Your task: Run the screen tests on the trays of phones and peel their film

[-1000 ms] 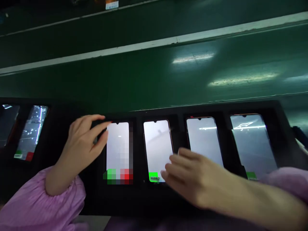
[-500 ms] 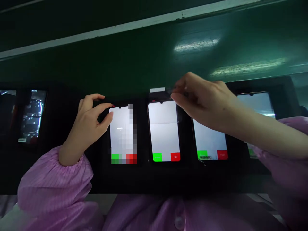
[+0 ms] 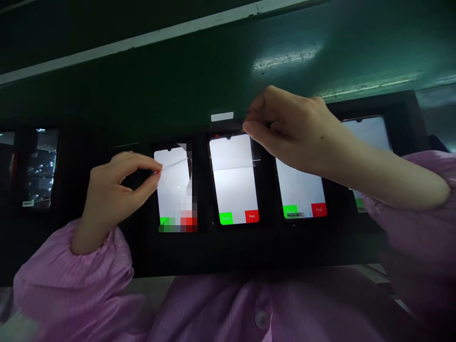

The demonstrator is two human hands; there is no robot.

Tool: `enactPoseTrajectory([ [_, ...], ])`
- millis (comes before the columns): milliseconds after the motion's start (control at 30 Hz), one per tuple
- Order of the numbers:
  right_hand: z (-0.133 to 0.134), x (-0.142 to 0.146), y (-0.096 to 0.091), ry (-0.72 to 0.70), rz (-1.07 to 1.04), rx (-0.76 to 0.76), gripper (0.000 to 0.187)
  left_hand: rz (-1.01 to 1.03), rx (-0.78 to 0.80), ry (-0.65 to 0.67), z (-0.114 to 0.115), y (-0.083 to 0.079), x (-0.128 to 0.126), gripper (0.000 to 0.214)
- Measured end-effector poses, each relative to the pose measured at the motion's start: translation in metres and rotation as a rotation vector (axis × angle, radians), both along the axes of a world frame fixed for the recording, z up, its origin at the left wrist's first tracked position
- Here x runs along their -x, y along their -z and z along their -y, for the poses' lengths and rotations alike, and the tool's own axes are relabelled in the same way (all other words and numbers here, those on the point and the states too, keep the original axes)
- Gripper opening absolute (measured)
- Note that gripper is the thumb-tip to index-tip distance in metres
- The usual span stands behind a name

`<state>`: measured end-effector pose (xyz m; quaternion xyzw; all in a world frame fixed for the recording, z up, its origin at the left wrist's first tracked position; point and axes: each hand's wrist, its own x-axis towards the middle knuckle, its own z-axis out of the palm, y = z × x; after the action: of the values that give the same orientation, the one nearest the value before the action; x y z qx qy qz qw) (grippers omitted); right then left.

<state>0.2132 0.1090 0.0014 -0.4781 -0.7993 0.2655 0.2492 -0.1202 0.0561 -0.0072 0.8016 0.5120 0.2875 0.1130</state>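
My left hand [image 3: 124, 185] is closed in a pinch at the upper left of the left lit phone [image 3: 171, 185]. A small red tab shows between thumb and forefinger, and a clear film [image 3: 174, 164] slants from it across the screen. My right hand [image 3: 285, 123] is also pinched, just above the top right corner of the middle phone [image 3: 233, 180]; what its fingertips hold is hidden. A white label [image 3: 222, 116] lies just beyond that phone. Green and red buttons glow at the bottom of the screens. The left phone is partly pixelated.
Another lit phone [image 3: 302, 192] lies beneath my right wrist, and one more [image 3: 370, 135] sits farther right, partly behind my forearm. Dark-screened phones [image 3: 46, 166] lie at the far left. Beyond them stretches a green surface [image 3: 178, 85] with a pale strip [image 3: 156, 38].
My left hand has drawn down and left from the phone's top edge, its fingers now pinched, with the film slanting across the screen. The whole view has shifted slightly; my right hand stays pinched.
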Motion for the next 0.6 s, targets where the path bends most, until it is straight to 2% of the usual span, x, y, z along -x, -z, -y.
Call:
enactPoseTrajectory([
  [67,-0.002,0.001,0.003,-0.012,-0.015,0.001,0.002,0.006,0.061,-0.019,0.016,-0.010,-0.002,0.003],
  [167,-0.004,0.002,0.006,-0.028,-0.022,-0.012,0.001,0.026,0.074,0.042,0.035,-0.019,-0.003,0.005],
  [333,-0.008,0.000,0.014,-0.060,0.019,-0.012,0.005,0.038,0.004,0.131,0.049,-0.020,0.001,0.015],
  [533,-0.011,-0.002,0.015,-0.069,0.070,-0.008,0.006,0.020,0.078,0.094,0.063,-0.023,0.003,0.011],
  [600,-0.009,-0.004,0.012,-0.061,0.086,-0.052,0.007,0.005,0.089,0.099,0.071,-0.026,0.006,0.014],
])
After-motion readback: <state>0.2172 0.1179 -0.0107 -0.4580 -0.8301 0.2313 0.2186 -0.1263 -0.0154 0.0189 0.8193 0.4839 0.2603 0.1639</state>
